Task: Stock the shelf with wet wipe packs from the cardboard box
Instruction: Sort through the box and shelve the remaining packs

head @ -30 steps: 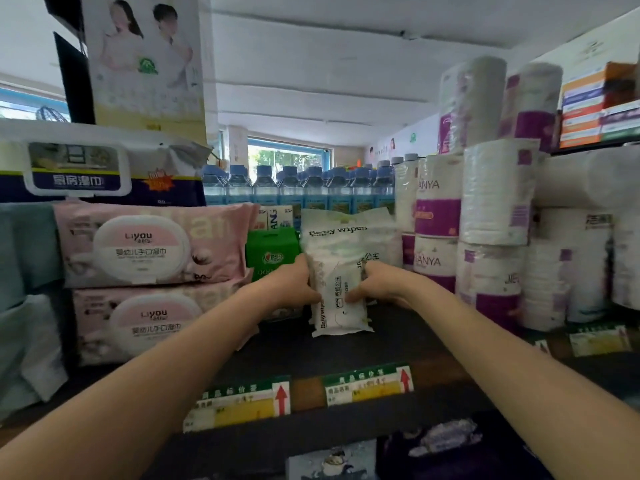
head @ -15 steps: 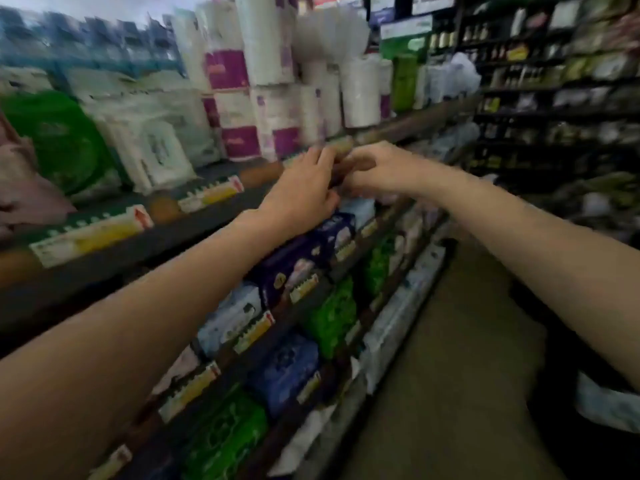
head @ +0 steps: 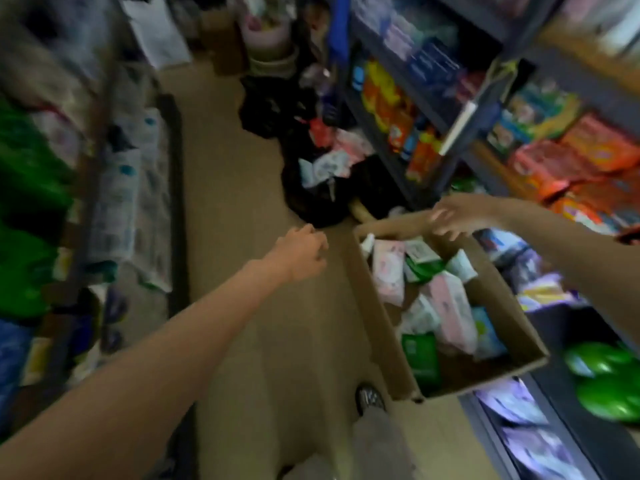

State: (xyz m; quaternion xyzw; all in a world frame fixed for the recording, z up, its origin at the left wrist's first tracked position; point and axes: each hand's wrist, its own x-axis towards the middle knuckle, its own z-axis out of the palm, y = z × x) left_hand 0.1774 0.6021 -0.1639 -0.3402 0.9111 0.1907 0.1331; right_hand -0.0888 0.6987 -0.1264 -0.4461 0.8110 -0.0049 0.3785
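Reaching over the far rim of the box [head: 388, 327], the open, empty right hand [head: 457, 216] hovers nearer the packs [head: 446, 306] below than the loosely curled, empty left hand [head: 301, 254].

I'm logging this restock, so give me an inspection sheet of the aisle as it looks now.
Surface: tan floor, bare down the aisle's middle.
Job's things: open cardboard box holding mixed pink, white and green packs.
Clutter: black bags of goods beyond the box.
Hands: left hand loosely curled, empty; right hand open above the box's far rim.
Cables: nothing seen.
Surroundings: stocked shelves on both sides, blurred.
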